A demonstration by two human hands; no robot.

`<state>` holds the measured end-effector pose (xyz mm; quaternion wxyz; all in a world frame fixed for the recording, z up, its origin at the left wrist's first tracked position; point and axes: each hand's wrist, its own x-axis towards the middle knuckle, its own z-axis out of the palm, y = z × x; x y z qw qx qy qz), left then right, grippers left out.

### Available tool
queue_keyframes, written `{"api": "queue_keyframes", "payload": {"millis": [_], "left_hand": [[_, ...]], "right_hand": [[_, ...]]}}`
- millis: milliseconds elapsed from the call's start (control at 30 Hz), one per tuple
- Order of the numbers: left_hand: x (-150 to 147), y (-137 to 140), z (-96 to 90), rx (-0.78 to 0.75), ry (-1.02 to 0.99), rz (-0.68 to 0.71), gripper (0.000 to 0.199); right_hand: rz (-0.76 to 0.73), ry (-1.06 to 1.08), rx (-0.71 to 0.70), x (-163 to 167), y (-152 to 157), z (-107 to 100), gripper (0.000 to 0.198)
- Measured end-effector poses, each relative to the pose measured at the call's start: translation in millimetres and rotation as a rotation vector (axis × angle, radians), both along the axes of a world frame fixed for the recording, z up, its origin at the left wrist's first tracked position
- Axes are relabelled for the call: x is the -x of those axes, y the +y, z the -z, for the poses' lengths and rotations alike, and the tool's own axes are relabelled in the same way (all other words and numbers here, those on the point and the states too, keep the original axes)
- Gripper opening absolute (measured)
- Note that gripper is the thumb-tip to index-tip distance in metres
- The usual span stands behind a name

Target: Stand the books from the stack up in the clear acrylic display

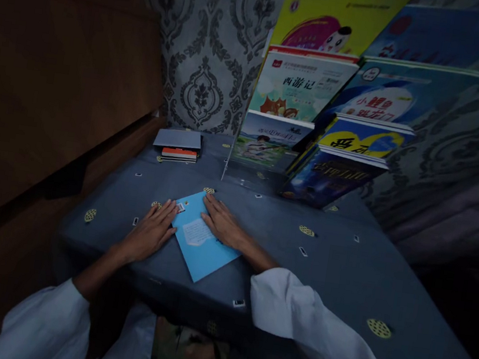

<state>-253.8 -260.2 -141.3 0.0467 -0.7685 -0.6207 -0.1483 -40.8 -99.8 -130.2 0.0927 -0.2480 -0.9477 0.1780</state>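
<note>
A light blue book [199, 257] lies closed and askew on the cloth-covered table, near its front edge. A pale printed text patch and a small white label show on its cover. My left hand [150, 232] rests flat at the book's left edge, fingers stretched out, the tips by the label. My right hand [223, 223] lies flat over the book's upper right edge with its fingers extended. Neither hand grips anything. Part of the cover's right side is hidden beneath my right hand.
Behind the blue book, a clear rack [251, 176] holds several upright picture books [304, 84]. A small pile of books [178, 140] lies at the back left. The dark grey tablecloth [322, 286] has yellow patterns. A wooden cabinet [58, 71] borders the left side; patterned wallpaper [207, 44] covers the wall.
</note>
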Motion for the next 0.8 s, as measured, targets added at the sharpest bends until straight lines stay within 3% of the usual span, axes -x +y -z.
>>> {"api": "queue_keyframes", "payload": {"millis": [167, 367, 567, 667, 800], "left_hand": [[-0.6, -1.0, -4.5, 0.044, -0.017, -0.009, 0.056], [-6.3, -3.8, -1.0, 0.018, -0.023, -0.051, 0.054], [-28.9, -30.8, -0.9, 0.001, 0.014, 0.053, 0.051], [-40.3, -55.1, -8.6, 0.029, 0.053, 0.184, 0.064], [-49.7, -79.5, -16.6, 0.074, 0.055, 0.312, 0.104]], "right_hand": [[0.001, 0.015, 0.020, -36.9, -25.3, -2.5, 0.064], [0.067, 0.064, -0.060, -77.7, -65.0, 4.3, 0.060], [0.067, 0.088, -0.151, -106.1, -108.5, 10.5, 0.067], [0.049, 0.112, -0.175, -117.8, -127.1, 10.3, 0.080], [0.044, 0.138, -0.191, -128.4, -146.1, 12.9, 0.087]]}}
